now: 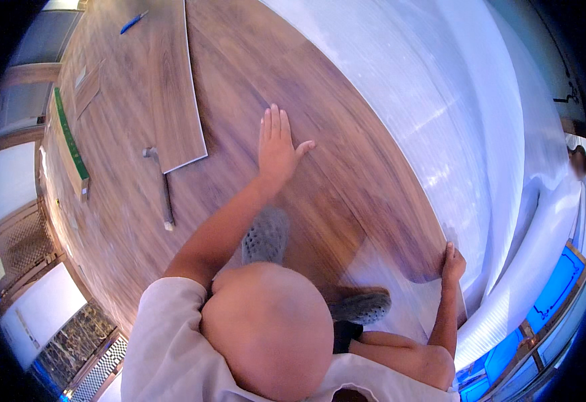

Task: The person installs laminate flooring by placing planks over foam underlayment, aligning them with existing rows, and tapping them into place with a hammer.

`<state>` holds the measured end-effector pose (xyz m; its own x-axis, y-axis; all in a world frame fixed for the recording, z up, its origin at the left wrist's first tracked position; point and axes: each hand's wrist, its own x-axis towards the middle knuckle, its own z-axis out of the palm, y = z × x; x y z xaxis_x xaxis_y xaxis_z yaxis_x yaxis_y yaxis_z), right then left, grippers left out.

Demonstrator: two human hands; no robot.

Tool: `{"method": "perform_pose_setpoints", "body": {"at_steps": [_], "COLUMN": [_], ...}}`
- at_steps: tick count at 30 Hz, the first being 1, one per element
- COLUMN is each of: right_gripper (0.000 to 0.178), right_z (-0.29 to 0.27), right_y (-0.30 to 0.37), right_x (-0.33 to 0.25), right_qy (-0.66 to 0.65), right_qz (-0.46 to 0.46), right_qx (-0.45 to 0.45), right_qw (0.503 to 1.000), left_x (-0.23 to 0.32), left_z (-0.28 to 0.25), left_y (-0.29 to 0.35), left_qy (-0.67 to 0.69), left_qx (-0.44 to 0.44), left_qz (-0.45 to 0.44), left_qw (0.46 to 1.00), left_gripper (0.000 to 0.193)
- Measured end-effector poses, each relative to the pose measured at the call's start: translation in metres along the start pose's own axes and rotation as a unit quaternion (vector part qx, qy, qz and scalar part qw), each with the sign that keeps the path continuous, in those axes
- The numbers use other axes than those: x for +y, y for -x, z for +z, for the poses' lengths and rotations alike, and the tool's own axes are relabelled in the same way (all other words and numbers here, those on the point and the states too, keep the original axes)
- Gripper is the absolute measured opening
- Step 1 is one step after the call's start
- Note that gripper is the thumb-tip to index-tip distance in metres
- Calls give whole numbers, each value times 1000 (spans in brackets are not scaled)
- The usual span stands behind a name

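Long brown wood-grain laminate plank (346, 167): lies flat on the floor, running from the far centre to the near right, its right edge along the white foam underlay sheet (454, 100).
Left hand (277, 144): flat on the plank's middle, palm down, fingers straight and together, thumb spread to the right; holds nothing.
Right hand (452, 262): curled around the plank's near-right end, where it meets the underlay.
Grey perforated clog shoes (265, 234): one just near the left hand, the other (361, 307) nearer and to the right, both on the flooring.
Shorter loose wood-grain plank (176, 87): far left, on the laid floor.
Grey metal pull bar (162, 187): just near that plank's end.
Green-topped wooden tapping block (72, 144): further left.
Blue pen (133, 22): far left.
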<state>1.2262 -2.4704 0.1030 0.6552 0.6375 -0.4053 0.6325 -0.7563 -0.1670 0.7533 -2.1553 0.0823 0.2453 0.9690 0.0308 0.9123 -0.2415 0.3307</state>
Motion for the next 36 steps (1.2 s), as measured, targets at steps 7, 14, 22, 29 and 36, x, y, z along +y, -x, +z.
{"method": "perform_pose_setpoints", "body": {"at_steps": [7, 14, 22, 29, 36], "right_gripper": [62, 62, 62, 68, 67], "right_z": [-17, 6, -28, -26, -21], "right_y": [11, -1, 11, 18, 19], "right_x": [25, -2, -28, -25, -22], "right_qy": [18, 23, 30, 44, 46], "right_qz": [-31, 5, -117, -59, -54], "right_qx": [13, -5, -142, -141, -120], "right_qw": [999, 1000, 982, 987, 990], "left_x": [-6, -6, -17, -25, -6], "left_z": [28, 22, 25, 38, 19], "left_y": [-3, -4, -4, -8, -5], "left_qy": [-22, -47, -146, -201, -170], "left_qx": [6, 2, -3, 32, -42], "left_qz": [32, 43, 82, 125, 90], "left_qw": [999, 998, 986, 971, 980], "left_gripper": [94, 96, 98, 97, 117]}}
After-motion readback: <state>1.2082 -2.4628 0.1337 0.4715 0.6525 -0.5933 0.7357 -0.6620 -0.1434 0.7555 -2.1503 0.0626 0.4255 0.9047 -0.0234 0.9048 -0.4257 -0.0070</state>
